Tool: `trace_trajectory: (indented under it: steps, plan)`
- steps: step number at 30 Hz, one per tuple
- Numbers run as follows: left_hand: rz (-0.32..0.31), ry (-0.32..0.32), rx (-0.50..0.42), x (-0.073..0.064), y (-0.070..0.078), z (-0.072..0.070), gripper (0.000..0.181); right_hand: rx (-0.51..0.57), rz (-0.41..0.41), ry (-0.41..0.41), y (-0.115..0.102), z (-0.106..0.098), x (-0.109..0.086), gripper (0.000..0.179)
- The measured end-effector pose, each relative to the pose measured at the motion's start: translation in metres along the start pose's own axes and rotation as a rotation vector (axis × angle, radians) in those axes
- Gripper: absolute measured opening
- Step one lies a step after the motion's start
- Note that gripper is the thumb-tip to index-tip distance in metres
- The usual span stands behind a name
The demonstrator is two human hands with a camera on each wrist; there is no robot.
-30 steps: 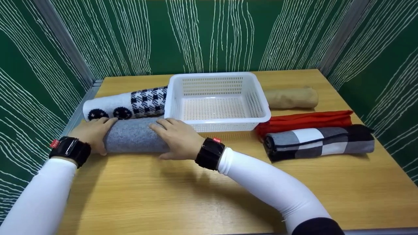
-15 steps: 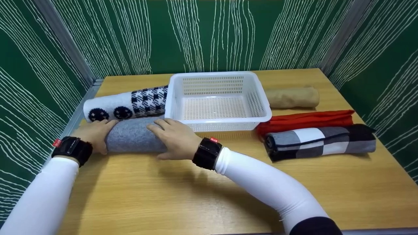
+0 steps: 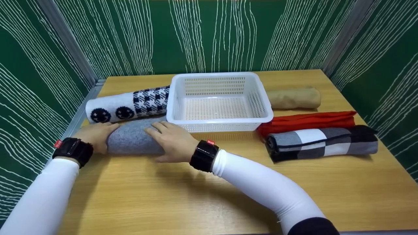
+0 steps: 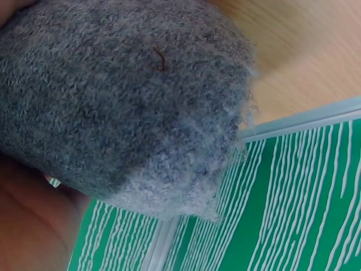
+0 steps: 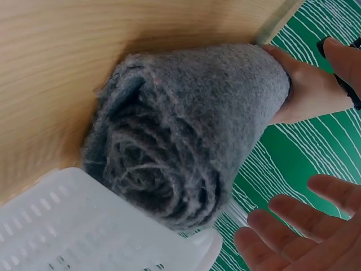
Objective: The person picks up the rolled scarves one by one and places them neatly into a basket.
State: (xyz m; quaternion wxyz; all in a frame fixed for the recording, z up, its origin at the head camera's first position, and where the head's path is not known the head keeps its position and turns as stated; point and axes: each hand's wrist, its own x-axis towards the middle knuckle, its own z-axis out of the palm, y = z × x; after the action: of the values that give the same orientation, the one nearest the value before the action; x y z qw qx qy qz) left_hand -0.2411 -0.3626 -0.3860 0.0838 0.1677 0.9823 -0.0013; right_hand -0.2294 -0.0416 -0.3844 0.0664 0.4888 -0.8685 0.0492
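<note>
A grey scarf (image 3: pixel 135 138), rolled into a thick fuzzy cylinder, lies on the table in front of the white basket. Its left end is gripped by my left hand (image 3: pixel 95 135), whose palm and part of a finger flank the cloth in the left wrist view. Over the right end lies my right hand (image 3: pixel 178 142), fingers extended and spread. The right wrist view shows the spiral end of the roll close to the basket's wall, with the fingers (image 5: pixel 304 226) of my right hand loosely bent beside it and a gap between.
Behind the scarf stands the white perforated basket (image 3: pixel 219 121), nothing inside it. A black-and-white smiley-patterned roll (image 3: pixel 112 101) lies at back left. To the right are a tan roll (image 3: pixel 295 98), a red cloth (image 3: pixel 313 120) and a checked roll (image 3: pixel 323 143). Green walls enclose the table.
My right hand has slid slightly left and toward me along the grey scarf. The left hand keeps its place at the left end.
</note>
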Motion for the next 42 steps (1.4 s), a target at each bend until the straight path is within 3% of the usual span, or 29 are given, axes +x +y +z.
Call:
trace_trajectory:
  steps: [8, 14, 29, 42]
  plan:
    - [0.026, 0.016, -0.010, -0.003, 0.004, 0.000, 0.088, 0.008, 0.020, -0.055, -0.005, 0.006, 0.005, 0.105]
    - [0.027, -0.009, 0.020, -0.005, 0.007, -0.002, 0.088, 0.027, 0.025, -0.089, -0.005, 0.012, 0.008, 0.103]
    - [0.035, -0.034, 0.044, -0.007, 0.014, -0.002, 0.086, 0.012, 0.051, -0.076, 0.002, 0.031, 0.016, 0.103]
    - [0.054, -0.020, 0.035, -0.008, 0.011, 0.001, 0.090, -0.019, 0.181, -0.146, -0.004, 0.040, 0.022, 0.115]
